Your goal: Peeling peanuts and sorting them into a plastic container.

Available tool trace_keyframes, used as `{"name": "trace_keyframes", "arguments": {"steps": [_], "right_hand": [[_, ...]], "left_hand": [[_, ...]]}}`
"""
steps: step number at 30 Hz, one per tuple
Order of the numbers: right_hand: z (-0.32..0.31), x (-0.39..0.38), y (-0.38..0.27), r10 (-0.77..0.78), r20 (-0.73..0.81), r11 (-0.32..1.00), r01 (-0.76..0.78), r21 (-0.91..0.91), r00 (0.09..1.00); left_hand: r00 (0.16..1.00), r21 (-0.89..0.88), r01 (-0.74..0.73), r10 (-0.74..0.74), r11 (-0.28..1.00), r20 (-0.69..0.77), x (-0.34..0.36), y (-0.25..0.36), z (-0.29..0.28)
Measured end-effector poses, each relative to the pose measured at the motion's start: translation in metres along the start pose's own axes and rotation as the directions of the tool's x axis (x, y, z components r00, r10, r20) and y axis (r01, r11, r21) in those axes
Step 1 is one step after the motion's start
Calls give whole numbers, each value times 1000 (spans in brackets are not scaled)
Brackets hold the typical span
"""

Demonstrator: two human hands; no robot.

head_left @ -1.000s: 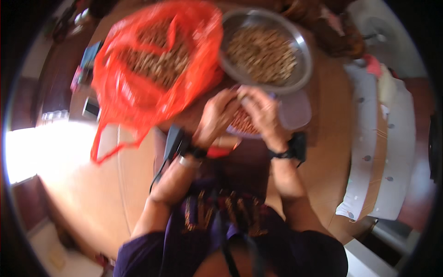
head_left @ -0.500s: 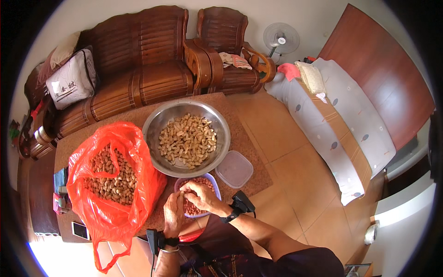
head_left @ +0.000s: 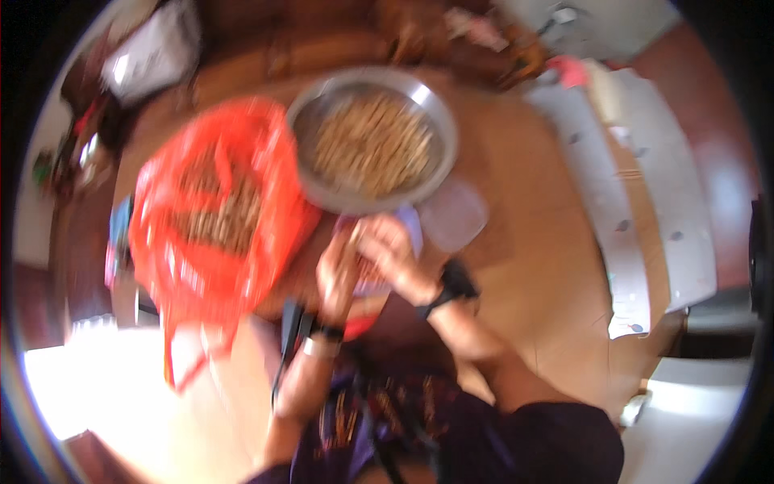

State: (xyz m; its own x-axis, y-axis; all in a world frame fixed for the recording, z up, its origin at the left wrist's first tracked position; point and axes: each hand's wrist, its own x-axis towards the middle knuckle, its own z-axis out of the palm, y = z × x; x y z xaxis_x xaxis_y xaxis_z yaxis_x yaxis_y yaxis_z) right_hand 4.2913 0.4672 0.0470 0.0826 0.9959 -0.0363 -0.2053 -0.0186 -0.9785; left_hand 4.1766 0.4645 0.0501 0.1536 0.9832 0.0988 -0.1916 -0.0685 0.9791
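Left hand: mine (head_left: 337, 273), centre of frame, fingers bent inward, tips drawn together against those of my right hand (head_left: 387, 248)
Fingers: curled nearly closed on both sides, a small pale piece (head_left: 355, 233) between the tips; likely a peanut pod, but blur hides which tips bear on it
Container: purple-rimmed (head_left: 416, 228), mid-frame, directly below my hands, reddish kernels (head_left: 369, 276) inside; I judge it sits there so that small bits drop straight in
Red bag: plastic (head_left: 278, 230), left of centre, mouth spread wide over brown pods (head_left: 224, 218); probably left gaping for easy reach
Basin: metal (head_left: 445, 149), upper centre, holding pale tan pieces (head_left: 371, 145), too smeared to tell whole pods from shells; its wide mouth likely suits bulky stuff
Lid: translucent (head_left: 456, 216), just right of the container, presumably set aside to keep the kernels uncovered
Table: brown (head_left: 471, 167), beneath all these
Room: tan floor (head_left: 556, 282) right, dark wooden seating (head_left: 322, 47) along the top, grey patterned covering (head_left: 677, 185) at upper right, strong glare lower left
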Motion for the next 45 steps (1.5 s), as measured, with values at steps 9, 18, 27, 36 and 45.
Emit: {"name": "trace_keyframes", "arguments": {"steps": [9,18,27,36,45], "right_hand": [[-13,2,-2,88,15,988,-89,128,996],[-61,3,-9,-26,241,972,81,-222,970],[-63,19,-20,175,268,955,-97,-279,947],[-26,61,-53,83,175,918,-7,-396,981],[86,131,-29,-247,481,552,530,-644,841]], "left_hand": [[890,-379,408,-454,831,-38,10,-8,0],[865,-99,500,-492,860,101,17,-31,-11],[979,174,147,-168,974,116,18,-24,-29],[936,-78,348,-343,934,71,25,22,-23],[906,-86,322,-333,943,-263,-12,40,-125]]}}
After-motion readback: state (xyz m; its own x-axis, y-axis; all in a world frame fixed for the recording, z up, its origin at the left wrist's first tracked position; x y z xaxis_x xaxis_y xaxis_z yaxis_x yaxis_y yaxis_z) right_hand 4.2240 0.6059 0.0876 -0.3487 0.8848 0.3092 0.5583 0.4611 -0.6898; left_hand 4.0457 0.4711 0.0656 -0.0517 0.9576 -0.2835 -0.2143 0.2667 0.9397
